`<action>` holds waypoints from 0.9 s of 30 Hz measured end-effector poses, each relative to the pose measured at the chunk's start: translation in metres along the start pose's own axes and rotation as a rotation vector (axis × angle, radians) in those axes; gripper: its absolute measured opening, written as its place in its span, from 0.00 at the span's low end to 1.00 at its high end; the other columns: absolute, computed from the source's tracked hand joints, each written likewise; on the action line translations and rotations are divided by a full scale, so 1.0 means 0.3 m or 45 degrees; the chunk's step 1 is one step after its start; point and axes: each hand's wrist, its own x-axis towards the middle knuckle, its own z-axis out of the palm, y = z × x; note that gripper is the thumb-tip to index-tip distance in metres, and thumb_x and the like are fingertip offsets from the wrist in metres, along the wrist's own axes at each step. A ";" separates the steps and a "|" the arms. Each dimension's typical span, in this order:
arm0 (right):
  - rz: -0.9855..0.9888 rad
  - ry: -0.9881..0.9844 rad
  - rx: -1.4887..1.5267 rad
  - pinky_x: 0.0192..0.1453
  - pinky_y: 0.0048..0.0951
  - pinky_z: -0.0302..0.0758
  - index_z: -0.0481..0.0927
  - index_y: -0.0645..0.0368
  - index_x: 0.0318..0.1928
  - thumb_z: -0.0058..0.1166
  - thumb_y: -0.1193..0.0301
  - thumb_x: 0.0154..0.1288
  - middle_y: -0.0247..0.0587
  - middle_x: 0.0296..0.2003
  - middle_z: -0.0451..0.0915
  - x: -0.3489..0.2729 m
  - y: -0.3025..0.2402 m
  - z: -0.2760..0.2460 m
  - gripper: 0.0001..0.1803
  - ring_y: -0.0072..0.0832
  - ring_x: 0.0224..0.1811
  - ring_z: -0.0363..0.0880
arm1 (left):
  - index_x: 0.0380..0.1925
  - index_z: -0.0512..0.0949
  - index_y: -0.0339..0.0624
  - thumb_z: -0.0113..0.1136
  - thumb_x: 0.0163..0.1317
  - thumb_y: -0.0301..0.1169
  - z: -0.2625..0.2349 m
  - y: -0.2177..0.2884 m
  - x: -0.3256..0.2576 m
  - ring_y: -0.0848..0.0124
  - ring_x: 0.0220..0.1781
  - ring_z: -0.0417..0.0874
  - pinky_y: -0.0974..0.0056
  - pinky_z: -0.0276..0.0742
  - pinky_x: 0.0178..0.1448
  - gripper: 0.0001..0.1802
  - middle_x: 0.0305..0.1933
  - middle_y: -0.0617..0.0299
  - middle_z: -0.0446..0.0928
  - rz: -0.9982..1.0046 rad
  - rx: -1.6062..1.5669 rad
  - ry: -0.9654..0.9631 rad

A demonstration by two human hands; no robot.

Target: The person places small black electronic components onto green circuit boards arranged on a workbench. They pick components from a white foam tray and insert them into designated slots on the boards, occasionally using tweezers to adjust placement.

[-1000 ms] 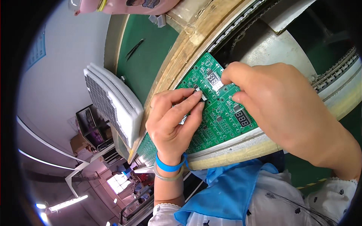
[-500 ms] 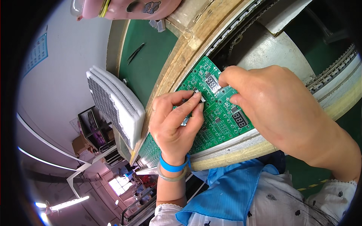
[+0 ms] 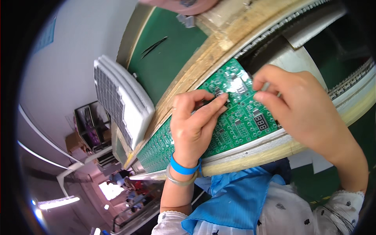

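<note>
Green flat circuit board lies under my hands. My left hand pinches a tiny part, hard to see. My right hand pinches something hidden.

Workbench and room beyond

A wooden rail edges the green bench mat; left of the rail sits a stack of white trays, beyond them a pale wall, and below, dim shelving.
</note>
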 end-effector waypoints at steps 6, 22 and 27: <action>0.103 0.301 0.010 0.38 0.28 0.74 0.79 0.64 0.41 0.56 0.73 0.73 0.39 0.29 0.79 0.018 -0.030 0.022 0.06 0.23 0.30 0.76 | 0.50 0.88 0.42 0.72 0.60 0.26 -0.114 -0.074 -0.087 0.64 0.45 0.80 0.62 0.77 0.48 0.17 0.49 0.56 0.82 -0.122 0.012 0.270; -1.057 -0.232 -0.444 0.53 0.44 0.80 0.85 0.59 0.47 0.66 0.73 0.62 0.44 0.44 0.84 0.701 -0.381 0.686 0.13 0.46 0.49 0.84 | 0.63 0.80 0.43 0.72 0.62 0.33 -0.227 -0.366 -0.344 0.46 0.69 0.74 0.47 0.71 0.71 0.28 0.67 0.46 0.75 -0.410 0.553 0.681; -1.008 -0.432 -0.767 0.52 0.40 0.82 0.86 0.58 0.47 0.67 0.71 0.61 0.41 0.41 0.83 0.816 -0.442 0.708 0.14 0.42 0.47 0.84 | 0.62 0.81 0.44 0.73 0.59 0.32 -0.232 -0.359 -0.333 0.46 0.70 0.73 0.46 0.69 0.73 0.29 0.66 0.47 0.76 -0.400 0.484 0.718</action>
